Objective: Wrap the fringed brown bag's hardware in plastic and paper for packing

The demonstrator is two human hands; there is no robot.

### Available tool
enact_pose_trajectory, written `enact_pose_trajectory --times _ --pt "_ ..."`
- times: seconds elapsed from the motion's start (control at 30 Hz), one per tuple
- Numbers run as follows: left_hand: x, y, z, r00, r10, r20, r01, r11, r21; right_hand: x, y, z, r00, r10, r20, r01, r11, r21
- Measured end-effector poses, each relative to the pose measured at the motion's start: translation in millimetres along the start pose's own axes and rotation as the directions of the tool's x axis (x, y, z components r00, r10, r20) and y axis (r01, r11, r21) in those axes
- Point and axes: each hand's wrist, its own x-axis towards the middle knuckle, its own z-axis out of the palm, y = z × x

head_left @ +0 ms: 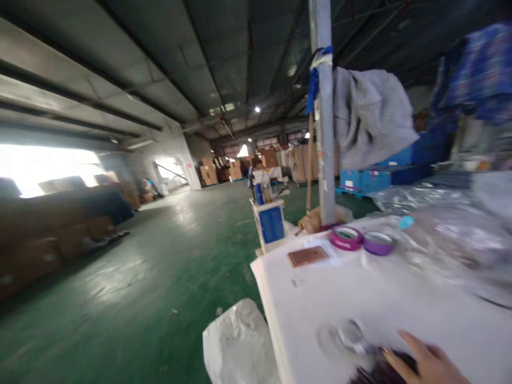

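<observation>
Only one hand shows, my right hand, at the bottom right corner over the white table. Its fingers curl on a dark purplish thing that I cannot make out; motion blurs them. Just left of the fingertips lies a blurred clear round object. My left hand is out of view. Farther back on the table sit a pink tape roll, a purple tape roll and a flat brown rectangle.
A grey pole rises behind the tape rolls with a grey cloth hung beside it. Crumpled clear plastic covers the table's right. A white sack lies on the green floor at the table's corner. Cardboard boxes line the left.
</observation>
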Motion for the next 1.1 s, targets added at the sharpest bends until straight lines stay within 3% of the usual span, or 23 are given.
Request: enact_pose_trajectory --times 0.1,0.17,0.27,0.37,0.43,0.63,0.73,0.83,0.97,1.03,1.1 --pt "-6 76 5.4 0.999 0.018 -0.051 -0.028 0.977 -0.211 -39 0 -53 0.998 -0.065 0.026 0.066 0.998 -0.009" --pt "-12 104 5.9 0.993 -0.052 -0.105 0.017 0.950 -0.313 -73 -4 -79 0.993 -0.120 0.004 0.120 0.993 0.015" --pt "-12 111 12.0 0.961 -0.072 -0.267 -0.023 0.942 -0.334 -140 -11 -90 0.985 -0.169 0.026 0.171 0.982 -0.085" --pt "-8 105 16.8 0.928 -0.059 -0.368 -0.062 0.949 -0.308 -206 -11 -79 0.970 -0.240 0.048 0.245 0.947 -0.206" --pt "-6 103 17.5 0.909 -0.056 -0.413 -0.074 0.954 -0.290 -232 -9 -67 0.970 -0.238 0.057 0.245 0.938 -0.244" --pt "-12 97 7.2 0.866 -0.041 -0.499 -0.102 0.961 -0.256 -238 -4 -60 0.965 -0.141 0.223 0.201 0.941 -0.274" --pt "-9 93 -8.6 0.804 0.181 -0.566 -0.319 0.935 -0.154 -233 -4 -61 0.955 -0.142 0.260 0.218 0.932 -0.291" --pt "9 96 -30.3 0.715 0.452 -0.534 -0.598 0.791 -0.131 -232 -7 -59 0.946 -0.202 0.255 0.281 0.902 -0.327" --pt "33 105 -49.5 0.726 0.526 -0.444 -0.654 0.728 -0.207 -232 -7 -47 0.939 -0.287 0.192 0.343 0.834 -0.433" --pt "29 103 -46.2 0.661 0.543 -0.518 -0.697 0.701 -0.154 -232 -1 -38 0.932 -0.332 0.146 0.359 0.783 -0.508" --pt "16 97 -34.6 0.523 0.546 -0.654 -0.743 0.668 -0.037 -231 8 -29 0.903 -0.406 0.141 0.409 0.708 -0.575"
